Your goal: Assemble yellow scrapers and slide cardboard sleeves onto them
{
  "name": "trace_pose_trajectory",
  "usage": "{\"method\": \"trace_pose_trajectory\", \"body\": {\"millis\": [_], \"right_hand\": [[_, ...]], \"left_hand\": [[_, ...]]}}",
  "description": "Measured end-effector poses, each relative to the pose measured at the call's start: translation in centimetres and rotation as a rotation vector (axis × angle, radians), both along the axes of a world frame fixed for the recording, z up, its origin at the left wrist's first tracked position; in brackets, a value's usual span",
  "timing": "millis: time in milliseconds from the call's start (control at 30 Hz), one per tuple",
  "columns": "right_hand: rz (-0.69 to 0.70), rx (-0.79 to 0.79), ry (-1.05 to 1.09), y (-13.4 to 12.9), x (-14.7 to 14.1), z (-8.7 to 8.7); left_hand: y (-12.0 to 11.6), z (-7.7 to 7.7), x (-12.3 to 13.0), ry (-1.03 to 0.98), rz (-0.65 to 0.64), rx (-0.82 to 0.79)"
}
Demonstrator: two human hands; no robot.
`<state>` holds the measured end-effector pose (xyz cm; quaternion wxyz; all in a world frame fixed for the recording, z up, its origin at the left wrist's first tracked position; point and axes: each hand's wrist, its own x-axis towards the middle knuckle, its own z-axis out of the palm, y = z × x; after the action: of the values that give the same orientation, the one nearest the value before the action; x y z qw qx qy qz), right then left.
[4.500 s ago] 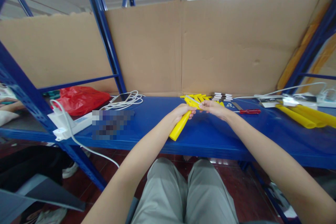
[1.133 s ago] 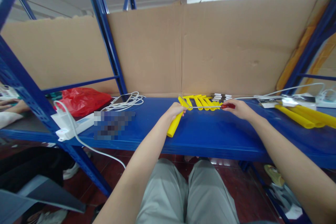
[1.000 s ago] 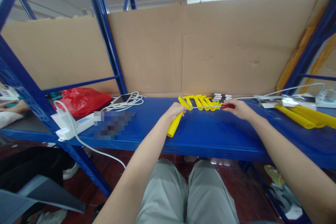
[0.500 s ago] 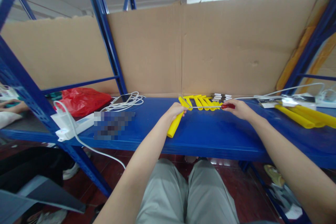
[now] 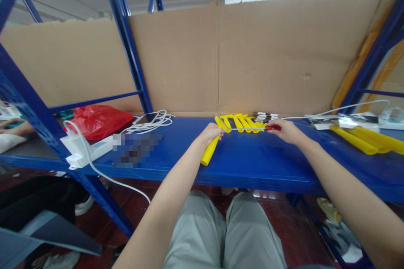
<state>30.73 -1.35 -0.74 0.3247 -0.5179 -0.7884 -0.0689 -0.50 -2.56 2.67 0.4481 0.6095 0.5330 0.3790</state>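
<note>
A yellow tube [image 5: 209, 151] is held slanted in my left hand [image 5: 212, 132], its lower end near the front edge of the blue shelf. My right hand [image 5: 285, 131] is closed on the red handle of a screwdriver [image 5: 273, 127]. Its thin metal shaft points left and reaches the upper part of the yellow tube, beside my left fingers. Behind the shaft, several yellow pieces [image 5: 239, 122] lie in a row on the shelf, with a small stack of black and white items [image 5: 267, 116] beside them.
More yellow tubes [image 5: 358, 139] lie at the right. At the left are a red plastic bag [image 5: 99, 121], coiled white cable [image 5: 151, 122] and a white power strip [image 5: 102, 148]. Cardboard [image 5: 268, 59] stands behind the blue shelf [image 5: 252, 172]. Another person's hand [image 5: 22, 128] shows at far left.
My right hand and the screwdriver have shifted very slightly left. My left hand and the yellow tube look almost unmoved.
</note>
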Motion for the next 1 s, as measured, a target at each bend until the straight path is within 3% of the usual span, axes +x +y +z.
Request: {"method": "trace_pose_trajectory", "body": {"millis": [433,667,900,1000], "right_hand": [[0.072,0.18,-0.352,-1.1,-1.6,0.7],[-0.048,0.175,-0.566,-2.3,-3.3,1.1],[-0.313,-0.004,-0.657,-3.1,-4.6,1.2],[-0.291,-0.014,-0.684,-3.2,-4.7,1.3]], "left_hand": [[0.8,-0.5,-0.3,0.142,0.058,0.049],[1.4,-0.8,-0.7,0.225,0.107,0.055],[2.1,-1.2,-1.0,0.212,0.091,0.069],[2.2,-1.3,-1.0,0.216,0.09,0.063]]}}
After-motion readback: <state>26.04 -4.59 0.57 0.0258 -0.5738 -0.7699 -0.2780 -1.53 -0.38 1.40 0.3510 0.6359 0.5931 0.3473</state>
